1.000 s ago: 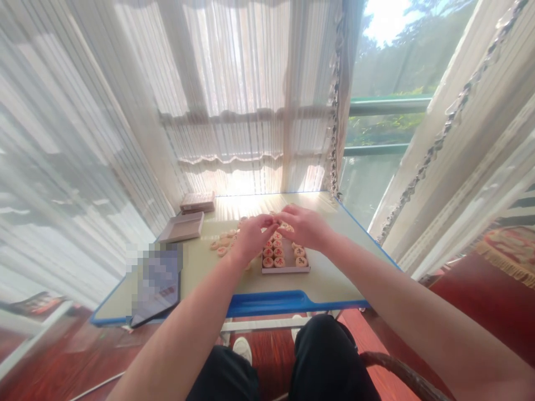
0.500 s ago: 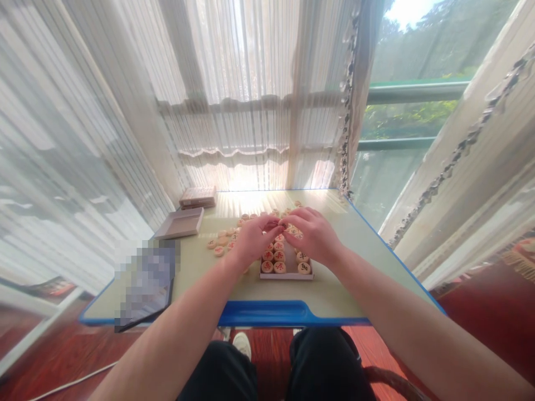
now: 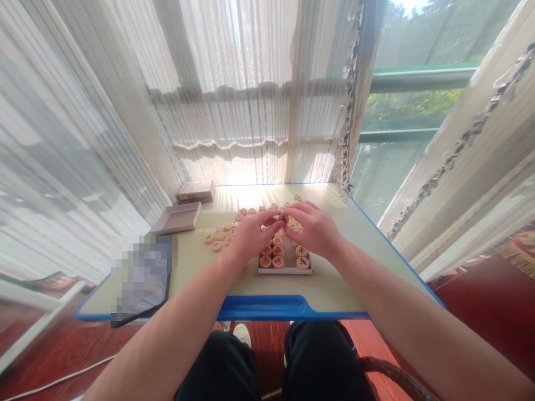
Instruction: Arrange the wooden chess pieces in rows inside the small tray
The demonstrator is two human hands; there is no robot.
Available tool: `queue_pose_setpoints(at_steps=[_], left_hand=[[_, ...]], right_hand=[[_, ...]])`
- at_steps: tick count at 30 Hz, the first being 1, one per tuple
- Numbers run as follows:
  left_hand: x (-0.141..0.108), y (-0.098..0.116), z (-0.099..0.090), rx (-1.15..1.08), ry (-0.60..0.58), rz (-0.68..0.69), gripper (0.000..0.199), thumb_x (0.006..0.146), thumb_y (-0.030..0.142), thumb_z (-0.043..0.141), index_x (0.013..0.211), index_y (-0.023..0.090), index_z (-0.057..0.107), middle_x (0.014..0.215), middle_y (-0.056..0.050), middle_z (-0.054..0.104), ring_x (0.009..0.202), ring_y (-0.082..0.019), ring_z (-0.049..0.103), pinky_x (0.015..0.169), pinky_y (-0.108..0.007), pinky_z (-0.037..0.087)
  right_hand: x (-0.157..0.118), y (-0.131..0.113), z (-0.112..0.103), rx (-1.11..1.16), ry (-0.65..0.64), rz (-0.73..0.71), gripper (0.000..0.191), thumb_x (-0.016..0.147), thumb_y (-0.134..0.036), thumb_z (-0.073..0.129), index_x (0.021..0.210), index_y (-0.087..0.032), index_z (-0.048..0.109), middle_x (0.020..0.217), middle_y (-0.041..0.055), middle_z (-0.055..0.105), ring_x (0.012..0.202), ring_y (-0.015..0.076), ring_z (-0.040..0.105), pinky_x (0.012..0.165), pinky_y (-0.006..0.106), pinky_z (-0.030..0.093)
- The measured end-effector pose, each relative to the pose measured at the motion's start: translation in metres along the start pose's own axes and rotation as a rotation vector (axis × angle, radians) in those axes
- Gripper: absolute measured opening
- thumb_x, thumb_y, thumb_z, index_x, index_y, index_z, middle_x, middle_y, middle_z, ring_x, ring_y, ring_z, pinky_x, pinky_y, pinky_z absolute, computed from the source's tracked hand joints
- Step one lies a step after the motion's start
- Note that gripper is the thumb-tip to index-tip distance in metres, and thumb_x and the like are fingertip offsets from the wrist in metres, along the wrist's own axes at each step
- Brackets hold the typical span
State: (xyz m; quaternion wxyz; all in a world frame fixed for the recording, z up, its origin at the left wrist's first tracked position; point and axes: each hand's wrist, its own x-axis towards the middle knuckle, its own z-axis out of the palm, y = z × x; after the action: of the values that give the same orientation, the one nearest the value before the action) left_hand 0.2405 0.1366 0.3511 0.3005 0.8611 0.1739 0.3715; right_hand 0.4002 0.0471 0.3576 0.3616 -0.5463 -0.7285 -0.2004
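Observation:
A round wooden Chinese chess piece [image 3: 284, 219] with a black character is pinched between the fingertips of my left hand [image 3: 252, 235] and my right hand [image 3: 314, 229]. Both hands hover over a shallow cardboard box [image 3: 288, 271]. Inside the box, red-marked chess pieces [image 3: 278, 262] stand in columns on the left, and black-marked ones [image 3: 302, 262] line the right side. Part of the box's far end is hidden by my hands. Loose chess pieces [image 3: 216, 245] lie on the table left of my left hand, and more are scattered behind the hands.
The pale table [image 3: 355, 267] has a blue edge with a blue tray groove [image 3: 263, 306] at the front. On its left are a tablet-like dark-edged device [image 3: 146, 284], partly pixelated, a box lid [image 3: 178, 217] and a stacked box [image 3: 195, 190]. Sheer curtains [image 3: 234, 122] hang behind.
The chess piece at my fingertips now shows its black character more plainly, turned toward me. My hands stay over the box; the whole view has shifted slightly.

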Motion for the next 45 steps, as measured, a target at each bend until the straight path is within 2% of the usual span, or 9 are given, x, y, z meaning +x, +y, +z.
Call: queue_pose_setpoints(at_steps=[2, 5, 9, 12, 16, 20, 25, 32, 45], left_hand=[[0.000, -0.001, -0.001, 0.147, 0.077, 0.042, 0.033, 0.084, 0.039, 0.056, 0.110, 0.020, 0.064, 0.088, -0.004, 0.072, 0.083, -0.019, 0.066, 0.079, -0.031, 0.049], [0.001, -0.007, -0.002, 0.281, 0.200, 0.052, 0.031, 0.088, 0.039, 0.050, 0.104, 0.019, 0.065, 0.090, -0.005, 0.071, 0.084, -0.018, 0.064, 0.081, -0.031, 0.048], [0.003, -0.018, -0.001, 0.391, 0.165, 0.043, 0.030, 0.090, 0.039, 0.044, 0.090, 0.020, 0.067, 0.088, -0.005, 0.071, 0.085, -0.019, 0.063, 0.079, -0.030, 0.046], [0.004, -0.022, -0.001, 0.471, 0.109, 0.013, 0.031, 0.090, 0.038, 0.042, 0.084, 0.020, 0.067, 0.081, -0.004, 0.069, 0.081, -0.019, 0.061, 0.074, -0.030, 0.046], [0.004, -0.022, -0.001, 0.480, 0.109, 0.029, 0.031, 0.091, 0.034, 0.041, 0.079, 0.020, 0.065, 0.078, -0.004, 0.068, 0.079, -0.019, 0.061, 0.073, -0.030, 0.044], [0.005, -0.021, -0.001, 0.484, 0.118, 0.043, 0.029, 0.090, 0.033, 0.042, 0.077, 0.019, 0.064, 0.077, -0.005, 0.068, 0.078, -0.018, 0.060, 0.073, -0.030, 0.043], [0.006, -0.021, 0.000, 0.483, 0.061, 0.046, 0.028, 0.090, 0.031, 0.044, 0.074, 0.019, 0.063, 0.075, -0.004, 0.066, 0.079, -0.018, 0.058, 0.075, -0.030, 0.042], [0.006, -0.022, 0.001, 0.472, 0.043, 0.050, 0.029, 0.089, 0.031, 0.043, 0.071, 0.019, 0.063, 0.073, -0.004, 0.064, 0.075, -0.017, 0.057, 0.075, -0.030, 0.042], [0.007, -0.024, 0.001, 0.499, 0.036, 0.035, 0.029, 0.089, 0.031, 0.044, 0.071, 0.019, 0.063, 0.072, -0.005, 0.064, 0.074, -0.018, 0.057, 0.072, -0.030, 0.041]], right_hand=[[0.000, 0.002, -0.002, -0.020, -0.054, 0.062, 0.022, 0.081, -0.026, 0.056, 0.099, -0.019, 0.065, 0.096, 0.0069, 0.067, 0.092, 0.0201, 0.058, 0.084, 0.032, 0.046], [0.000, 0.005, -0.002, -0.045, -0.234, 0.182, 0.018, 0.079, -0.030, 0.058, 0.091, -0.020, 0.067, 0.093, 0.0056, 0.067, 0.090, 0.0201, 0.059, 0.078, 0.030, 0.046], [-0.001, 0.008, 0.002, -0.029, -0.385, 0.285, 0.019, 0.078, -0.035, 0.058, 0.087, -0.021, 0.068, 0.090, 0.0047, 0.065, 0.082, 0.0175, 0.059, 0.069, 0.027, 0.043], [0.000, 0.006, 0.003, -0.016, -0.417, 0.327, 0.021, 0.077, -0.036, 0.058, 0.087, -0.021, 0.068, 0.089, 0.0043, 0.065, 0.079, 0.0168, 0.059, 0.067, 0.026, 0.042], [0.003, 0.003, 0.000, -0.016, -0.454, 0.366, 0.022, 0.076, -0.038, 0.058, 0.085, -0.022, 0.069, 0.088, 0.0041, 0.066, 0.078, 0.0172, 0.059, 0.065, 0.026, 0.041], [0.004, 0.002, -0.003, -0.011, -0.484, 0.350, 0.023, 0.076, -0.040, 0.057, 0.084, -0.021, 0.069, 0.087, 0.0045, 0.067, 0.078, 0.0178, 0.059, 0.065, 0.026, 0.041], [0.003, -0.001, -0.005, -0.021, -0.554, 0.366, 0.024, 0.077, -0.040, 0.056, 0.082, -0.022, 0.069, 0.084, 0.0047, 0.068, 0.077, 0.0178, 0.060, 0.066, 0.025, 0.042], [0.003, -0.005, -0.006, -0.093, -0.642, 0.368, 0.023, 0.077, -0.041, 0.055, 0.084, -0.024, 0.070, 0.084, 0.0023, 0.070, 0.074, 0.0168, 0.060, 0.059, 0.024, 0.039], [0.001, -0.003, 0.000, -0.173, -0.622, 0.361, 0.022, 0.075, -0.037, 0.056, 0.090, -0.027, 0.069, 0.089, 0.0011, 0.071, 0.081, 0.0199, 0.061, 0.061, 0.026, 0.039]])
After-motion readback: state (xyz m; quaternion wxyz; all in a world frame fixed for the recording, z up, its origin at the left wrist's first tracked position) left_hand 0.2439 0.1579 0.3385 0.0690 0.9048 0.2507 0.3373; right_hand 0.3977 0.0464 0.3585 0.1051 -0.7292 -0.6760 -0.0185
